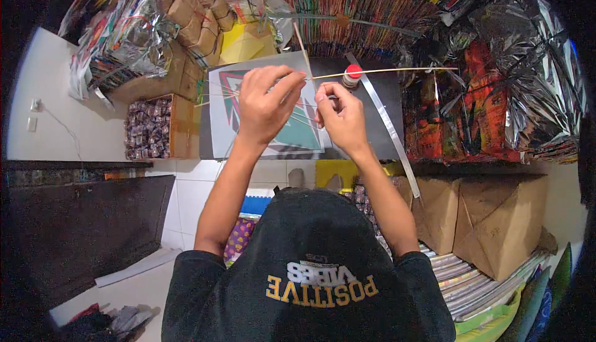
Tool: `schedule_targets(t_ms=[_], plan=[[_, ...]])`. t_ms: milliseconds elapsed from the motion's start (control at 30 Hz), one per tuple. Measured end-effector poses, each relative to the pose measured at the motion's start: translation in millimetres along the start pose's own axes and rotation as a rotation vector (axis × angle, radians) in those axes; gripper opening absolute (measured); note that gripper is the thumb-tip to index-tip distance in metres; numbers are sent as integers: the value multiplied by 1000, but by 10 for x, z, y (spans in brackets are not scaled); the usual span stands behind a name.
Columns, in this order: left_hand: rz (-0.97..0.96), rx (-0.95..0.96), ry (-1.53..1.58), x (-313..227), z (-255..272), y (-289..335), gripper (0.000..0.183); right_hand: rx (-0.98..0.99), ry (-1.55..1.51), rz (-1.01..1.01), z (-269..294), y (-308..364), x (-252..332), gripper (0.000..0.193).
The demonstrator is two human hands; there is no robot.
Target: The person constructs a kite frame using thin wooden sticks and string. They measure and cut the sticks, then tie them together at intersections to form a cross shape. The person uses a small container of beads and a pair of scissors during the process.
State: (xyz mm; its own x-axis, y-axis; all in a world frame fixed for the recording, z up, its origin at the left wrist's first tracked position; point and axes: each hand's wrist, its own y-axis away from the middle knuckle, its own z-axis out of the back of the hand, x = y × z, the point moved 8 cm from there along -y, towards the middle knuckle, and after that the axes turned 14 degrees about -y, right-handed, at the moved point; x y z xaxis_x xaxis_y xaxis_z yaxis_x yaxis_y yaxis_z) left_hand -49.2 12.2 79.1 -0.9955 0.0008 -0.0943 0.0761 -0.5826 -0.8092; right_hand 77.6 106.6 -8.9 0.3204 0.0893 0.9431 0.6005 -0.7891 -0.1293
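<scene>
My left hand (266, 103) is over the left part of the table, its fingertips pinched on a thin pale stick (397, 70) that runs far out to the right. A second thin stick (300, 41) slants up and away from the same spot, so the two seem to cross at my fingertips. Just to the right, my right hand (343, 118) is closed with thumb and fingers together; whatever they grip is too fine to make out. Under my hands lies a white sheet (223, 125) with a green and red angular design. Several more thin sticks show around my left hand.
A small red-capped bottle (352, 74) and a long metal strip, like a ruler (391, 132), lie right of my hands on the dark table (366, 140). Stacked colourful sheets (347, 35) rise behind. A wooden box of small packets (149, 128) stands left; plastic-wrapped bundles (478, 106) stand right.
</scene>
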Motion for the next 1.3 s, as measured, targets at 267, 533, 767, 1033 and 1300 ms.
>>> schedule_targets(t_ms=[267,533,767,1033,1300], plan=[[-116,-77,9,7,-71,38,29,-10,-15,-86,-24,-14,70,14],[26,-68,-31,-73,-98,2,20,9,55,-16,-39,-72,128,16],[248,49,95,-62,-170,28,12,37,116,-43,-21,-91,104,16],[548,295,420,68,-290,83,17,67,231,-47,45,-98,116,18],[452,287,316,55,-242,21,18,72,219,-64,94,-107,136,20]])
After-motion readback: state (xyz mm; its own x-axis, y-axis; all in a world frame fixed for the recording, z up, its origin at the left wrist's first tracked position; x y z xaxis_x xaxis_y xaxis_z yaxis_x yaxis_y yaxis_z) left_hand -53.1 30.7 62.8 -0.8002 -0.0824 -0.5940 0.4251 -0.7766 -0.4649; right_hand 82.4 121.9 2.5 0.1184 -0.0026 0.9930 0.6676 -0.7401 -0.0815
